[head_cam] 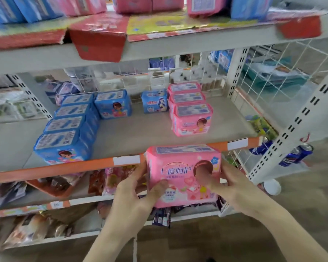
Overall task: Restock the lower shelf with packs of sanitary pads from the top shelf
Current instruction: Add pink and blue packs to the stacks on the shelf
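Note:
A pink pack of sanitary pads (pixel 182 171) is held upright in front of the lower shelf's orange edge (pixel 64 170), gripped from both sides. My left hand (pixel 138 193) clasps its left side and my right hand (pixel 229 184) its right, thumb across the front. On the lower shelf (pixel 140 133) a row of pink packs (pixel 190 112) stands at the right, a row of blue packs (pixel 70 129) at the left, and two blue packs (pixel 134 104) at the back. The top shelf (pixel 159 46) carries more pink and blue packs (pixel 148 3).
Red and yellow cardboard (pixel 100 36) hangs over the top shelf's front. A wire mesh wall (pixel 292 76) closes the right side. Snack bags (pixel 110 178) fill the shelves below. Blue cans (pixel 295 154) lie at the right by a slotted white upright (pixel 299 120).

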Demonstrator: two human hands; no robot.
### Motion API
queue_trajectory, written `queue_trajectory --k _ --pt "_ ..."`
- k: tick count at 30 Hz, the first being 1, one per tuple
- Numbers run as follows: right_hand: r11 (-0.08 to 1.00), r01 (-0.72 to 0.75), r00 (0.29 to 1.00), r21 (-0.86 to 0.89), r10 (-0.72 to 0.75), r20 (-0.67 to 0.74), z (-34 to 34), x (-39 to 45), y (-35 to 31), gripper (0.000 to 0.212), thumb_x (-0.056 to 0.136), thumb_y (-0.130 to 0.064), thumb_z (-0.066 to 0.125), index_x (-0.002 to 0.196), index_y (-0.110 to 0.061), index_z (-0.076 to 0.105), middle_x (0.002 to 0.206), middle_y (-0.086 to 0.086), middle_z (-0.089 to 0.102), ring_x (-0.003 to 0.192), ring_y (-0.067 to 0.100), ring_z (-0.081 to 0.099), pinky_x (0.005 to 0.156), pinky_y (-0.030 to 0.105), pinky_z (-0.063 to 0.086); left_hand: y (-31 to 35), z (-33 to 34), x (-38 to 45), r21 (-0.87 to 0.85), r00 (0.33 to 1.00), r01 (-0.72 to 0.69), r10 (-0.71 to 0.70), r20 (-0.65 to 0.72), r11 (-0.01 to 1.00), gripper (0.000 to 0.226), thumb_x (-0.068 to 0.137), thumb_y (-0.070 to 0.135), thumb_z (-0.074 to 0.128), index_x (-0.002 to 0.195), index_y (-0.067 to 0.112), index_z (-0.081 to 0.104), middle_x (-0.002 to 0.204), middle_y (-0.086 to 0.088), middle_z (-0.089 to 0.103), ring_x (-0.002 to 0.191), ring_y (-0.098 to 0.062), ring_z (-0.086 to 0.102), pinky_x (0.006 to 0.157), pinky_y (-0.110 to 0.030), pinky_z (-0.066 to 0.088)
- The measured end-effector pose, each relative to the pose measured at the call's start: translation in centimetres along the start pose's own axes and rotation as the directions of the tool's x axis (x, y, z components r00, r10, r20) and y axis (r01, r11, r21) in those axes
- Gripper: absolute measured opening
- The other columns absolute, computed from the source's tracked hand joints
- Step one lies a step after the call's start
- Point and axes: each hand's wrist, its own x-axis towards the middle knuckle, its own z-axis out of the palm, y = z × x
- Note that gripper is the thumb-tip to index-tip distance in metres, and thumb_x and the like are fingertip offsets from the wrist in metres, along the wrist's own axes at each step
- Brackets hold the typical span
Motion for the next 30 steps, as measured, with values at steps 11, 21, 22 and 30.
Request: queue_trajectory --k 11,21,22,30 --pt "0.99 0.107 0.993 -0.088 -0.111 -0.04 -9.3 2.7 5.1 0.041 0.097 -0.028 0.063 0.13 -0.048 0.049 0.119 -0.033 0.06 0.111 -0.009 0.058 0.086 0.008 0.046 -0.1 9.9 5.9 0.237 0.999 0.015 -0.026 0.042 0.971 0.041 0.083 0.02 0.079 0.112 0.042 0.06 0.104 0.033 0.069 0.099 0.004 0.067 0.084 -0.014 0.054" --pt "0.987 0.071 0.995 -0.144 -0.08 -0.055 -11.4 9.6 6.3 0.05 0.094 -0.029 0.067 0.136 -0.04 0.043 0.111 -0.027 0.067 0.1 -0.01 0.062 0.092 0.023 0.048 -1.4 10.2 13.7 0.368 0.999 0.043 -0.043 -0.009 0.929 0.045 0.073 0.03 0.086 0.099 0.052 0.057 0.1 0.022 0.071 0.094 -0.003 0.069 0.092 -0.038 0.056" --pt "0.986 0.058 0.995 -0.156 -0.069 -0.07 -11.4 10.5 6.5 0.051 0.095 -0.03 0.066 0.137 -0.041 0.041 0.111 -0.026 0.067 0.098 -0.009 0.063 0.093 0.026 0.049 -1.6 10.0 14.6 0.377 0.999 0.041 -0.042 -0.006 0.925 0.045 0.074 0.028 0.086 0.103 0.047 0.057 0.102 0.02 0.071 0.095 -0.005 0.069 0.094 -0.039 0.056" --pt "0.979 0.031 0.984 -0.203 -0.066 -0.167 -10.8 14.6 8.4 0.042 0.094 -0.016 0.067 0.124 -0.037 0.046 0.076 -0.039 0.061 0.076 -0.022 0.058 0.068 0.004 0.04 -4.1 9.0 20.1 0.425 0.999 -0.015 0.001 0.033 0.905 0.055 0.077 0.027 0.084 0.125 0.024 0.058 0.114 0.009 0.07 0.101 -0.012 0.067 0.093 -0.044 0.055"
